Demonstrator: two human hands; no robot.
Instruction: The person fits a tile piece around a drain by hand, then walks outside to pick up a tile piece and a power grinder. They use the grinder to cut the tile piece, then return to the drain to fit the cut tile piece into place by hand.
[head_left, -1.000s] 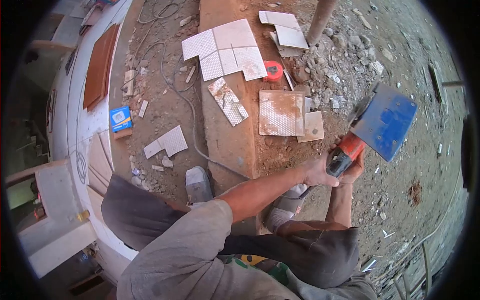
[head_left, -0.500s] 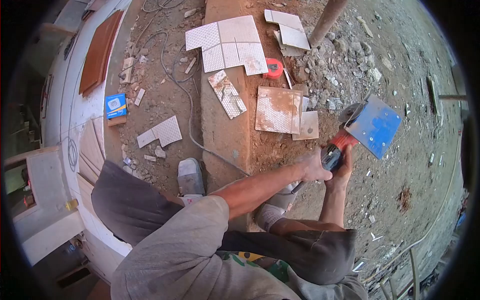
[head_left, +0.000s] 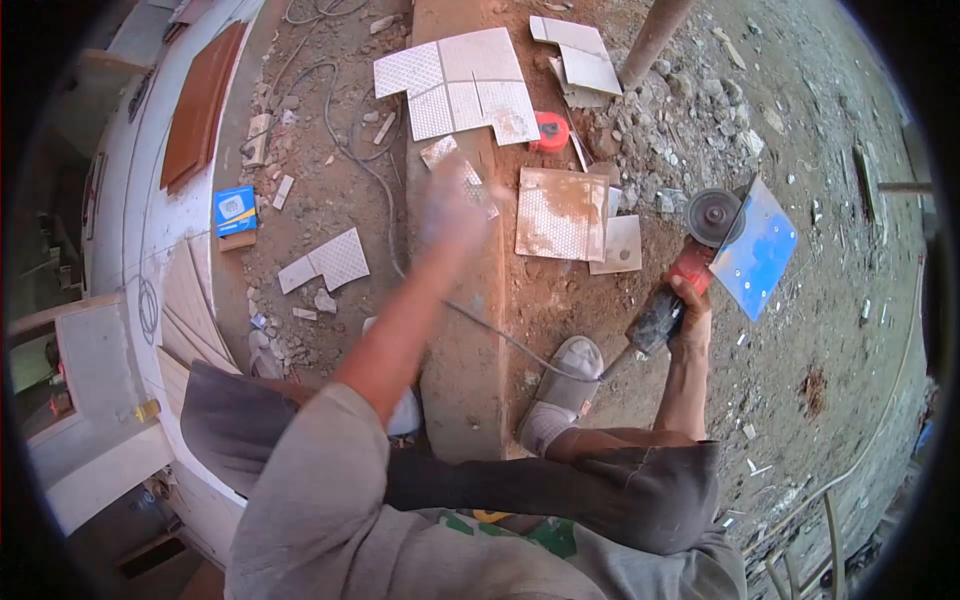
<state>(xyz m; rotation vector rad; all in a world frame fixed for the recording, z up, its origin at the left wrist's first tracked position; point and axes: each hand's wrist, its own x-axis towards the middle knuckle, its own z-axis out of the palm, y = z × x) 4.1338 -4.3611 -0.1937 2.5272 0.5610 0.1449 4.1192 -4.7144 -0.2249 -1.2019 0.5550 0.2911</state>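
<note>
My right hand point(head_left: 692, 308) grips the body of a red and black angle grinder point(head_left: 655, 315) off to the right. Its cutting disc point(head_left: 715, 217) points away from me, with a blue plate point(head_left: 758, 250) standing beside the disc. Smeared by motion, my left hand point(head_left: 455, 205) reaches out over a narrow cut tile piece point(head_left: 440, 152) on the concrete ledge and covers part of it; its fingers are not distinct. To its right lies a square tile point(head_left: 560, 215) with a dusty face, partly over a smaller tile piece point(head_left: 617, 245).
Patterned tiles point(head_left: 465, 85) lie ahead across the ledge point(head_left: 465, 370), beside a red tape measure point(head_left: 550, 132). A post point(head_left: 655, 40) stands among rubble. The grinder's cable point(head_left: 500, 345) crosses the ledge. A blue box point(head_left: 235, 212) and an L-shaped tile offcut point(head_left: 327, 262) lie leftward.
My left hand has left the grinder and swung forward and left to the narrow tile piece. The grinder, now in my right hand alone, has turned so its disc shows more.
</note>
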